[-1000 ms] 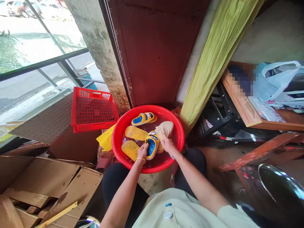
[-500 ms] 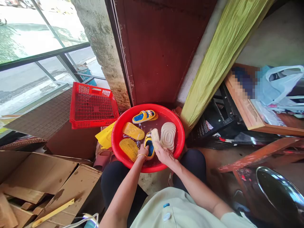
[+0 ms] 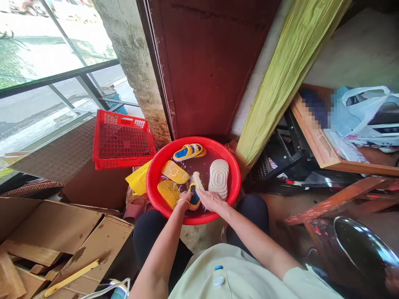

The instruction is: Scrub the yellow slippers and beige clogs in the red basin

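Note:
Between my knees stands a red basin (image 3: 151, 195) of water with several slippers in it. My left hand (image 3: 185, 198) is closed on the near edge of a yellow slipper with a blue footbed (image 3: 195, 200). In my right hand (image 3: 212, 202) is a pale scrub brush (image 3: 197, 181), tilted against that slipper's upper part; its bristles are partly hidden. To the right a cream slipper (image 3: 218, 178) floats sole up. Two yellow slippers lie sole up at the left, an upper one (image 3: 175, 172) and a lower one (image 3: 168, 193). Another yellow and blue slipper (image 3: 188, 152) floats at the far side.
A red plastic crate (image 3: 124, 160) is at the basin's upper left, with yellow material (image 3: 137, 179) beside the rim. Cardboard boxes (image 3: 93, 253) holding wood pieces stand at left. A green curtain (image 3: 280, 104) hangs at right, near a wooden table (image 3: 349, 166) and a maroon door (image 3: 208, 70).
My right hand has moved the brush leftward and down onto the slipper. The water about it splashes more. My left hand keeps its hold.

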Demonstrator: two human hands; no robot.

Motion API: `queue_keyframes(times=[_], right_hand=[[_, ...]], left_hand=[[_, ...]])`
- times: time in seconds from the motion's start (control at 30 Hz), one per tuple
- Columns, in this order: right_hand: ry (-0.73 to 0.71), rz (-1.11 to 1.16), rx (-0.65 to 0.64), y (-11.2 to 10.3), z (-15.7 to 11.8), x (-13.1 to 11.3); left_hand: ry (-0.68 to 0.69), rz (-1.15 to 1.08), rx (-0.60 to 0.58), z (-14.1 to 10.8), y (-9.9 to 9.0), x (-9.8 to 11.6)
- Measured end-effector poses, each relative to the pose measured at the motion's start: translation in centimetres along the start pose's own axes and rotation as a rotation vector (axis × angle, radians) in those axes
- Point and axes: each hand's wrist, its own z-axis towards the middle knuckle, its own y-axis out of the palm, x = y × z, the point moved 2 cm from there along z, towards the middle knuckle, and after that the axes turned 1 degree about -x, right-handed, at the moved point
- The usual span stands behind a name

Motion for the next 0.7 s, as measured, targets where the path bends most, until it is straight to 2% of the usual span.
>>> queue_keyframes(times=[0.1,0.27,0.37,0.43,0.5,0.6,0.7], right_hand=[[0.013,0.009,0.021,-0.1,-0.9,1.1],[0.225,0.078,0.158,0.2,-1.1,2.4],[0.220,0.156,0.250,0.8,-1.4,2.8],[0.166,0.272,0.386,1.1,-2.1,3.2],[0.105,0.409,0.546,1.3,-3.0,3.7],[0.099,0.555,0.711,1.7,-3.9,4.3],[0.159,0.641,0.802,1.8,-4.1,4.5]], left_hand=[[0.009,-0.029,-0.005,-0.3,0.0,0.4],[0.102,-0.035,0.045,-1.5,-0.4,1.0],[0.309,0.051,0.124,-2.6,-1.1,1.8],[0.506,0.178,0.202,-3.3,-1.6,3.0],[0.615,0.331,0.254,-3.3,-2.0,4.7],[0.584,0.493,0.245,-2.0,-2.3,7.9],[0.502,0.448,0.192,0.7,-2.0,11.1]])
